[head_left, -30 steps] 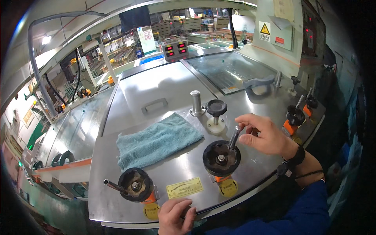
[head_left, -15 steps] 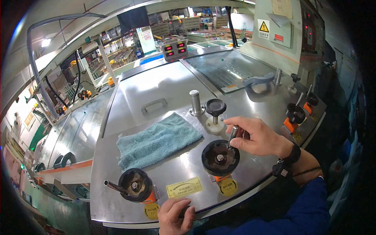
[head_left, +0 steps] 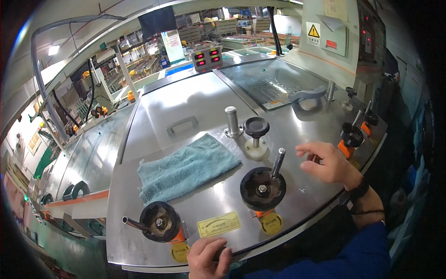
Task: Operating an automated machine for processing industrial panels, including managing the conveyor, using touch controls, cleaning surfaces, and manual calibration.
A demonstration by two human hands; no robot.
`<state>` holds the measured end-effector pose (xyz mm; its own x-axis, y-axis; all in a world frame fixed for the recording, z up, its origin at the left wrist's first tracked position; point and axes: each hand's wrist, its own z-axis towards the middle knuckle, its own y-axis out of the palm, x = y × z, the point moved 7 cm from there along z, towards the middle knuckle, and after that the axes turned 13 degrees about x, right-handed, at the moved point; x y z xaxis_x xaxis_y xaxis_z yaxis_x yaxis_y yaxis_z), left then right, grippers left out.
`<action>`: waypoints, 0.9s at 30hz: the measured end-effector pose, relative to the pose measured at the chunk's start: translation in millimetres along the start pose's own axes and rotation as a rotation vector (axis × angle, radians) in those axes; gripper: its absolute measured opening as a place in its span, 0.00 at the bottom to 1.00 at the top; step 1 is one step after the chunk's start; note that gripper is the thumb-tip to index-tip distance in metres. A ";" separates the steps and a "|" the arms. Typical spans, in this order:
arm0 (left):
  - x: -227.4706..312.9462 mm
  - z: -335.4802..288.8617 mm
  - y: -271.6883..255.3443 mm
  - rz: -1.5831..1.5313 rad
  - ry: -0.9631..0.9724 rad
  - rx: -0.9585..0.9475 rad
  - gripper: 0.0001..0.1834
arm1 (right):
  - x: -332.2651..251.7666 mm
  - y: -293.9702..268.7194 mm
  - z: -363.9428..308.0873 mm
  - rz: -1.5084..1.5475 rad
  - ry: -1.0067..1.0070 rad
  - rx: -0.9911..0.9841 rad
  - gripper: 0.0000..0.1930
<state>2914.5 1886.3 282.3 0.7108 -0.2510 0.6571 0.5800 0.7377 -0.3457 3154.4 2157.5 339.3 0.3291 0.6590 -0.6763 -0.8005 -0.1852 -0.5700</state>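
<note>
My right hand (head_left: 327, 162) is in the air to the right of the nearer handwheel (head_left: 263, 201), fingers apart and holding nothing. That black wheel has a brownish inner face, and its upright metal crank handle (head_left: 278, 162) stands a short way left of my fingertips. My left hand (head_left: 209, 260) is at the front edge of the steel panel, fingers bent, with a dark gap between thumb and forefinger and no object visible in it. Another black handwheel (head_left: 160, 222) lies just up and left of it, its crank handle (head_left: 134, 224) pointing left.
A folded blue-green towel (head_left: 188, 167) lies on the steel panel (head_left: 204, 204). Behind the nearer wheel stand a black knob (head_left: 256, 126) and a metal post (head_left: 232, 122). More handwheels (head_left: 351, 135) line the right edge. A digital display box (head_left: 207, 59) sits at the back.
My right hand has let go of the nearer wheel's crank handle and moved right, away from it. The left hand stays almost where it was.
</note>
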 end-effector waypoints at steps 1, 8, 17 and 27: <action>-1.0 -0.6 -0.2 0.005 -0.005 -0.005 0.08 | 7.9 -0.8 -3.1 -0.063 0.012 -0.039 0.24; 1.2 0.6 3.0 -0.023 0.027 -0.010 0.08 | 74.3 -11.0 -44.5 -0.188 0.053 -0.021 0.16; -2.7 -1.0 3.3 -0.037 -0.051 -0.049 0.09 | 82.9 -9.2 -51.9 -0.152 0.103 0.100 0.13; 0.8 -0.9 0.7 -0.020 -0.012 -0.011 0.08 | 76.5 -10.3 -50.5 -0.158 0.066 0.124 0.13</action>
<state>2915.8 1886.1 282.0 0.6943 -0.2577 0.6720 0.5984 0.7254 -0.3401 3213.1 2173.1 269.9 0.4843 0.6229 -0.6144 -0.7905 0.0107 -0.6123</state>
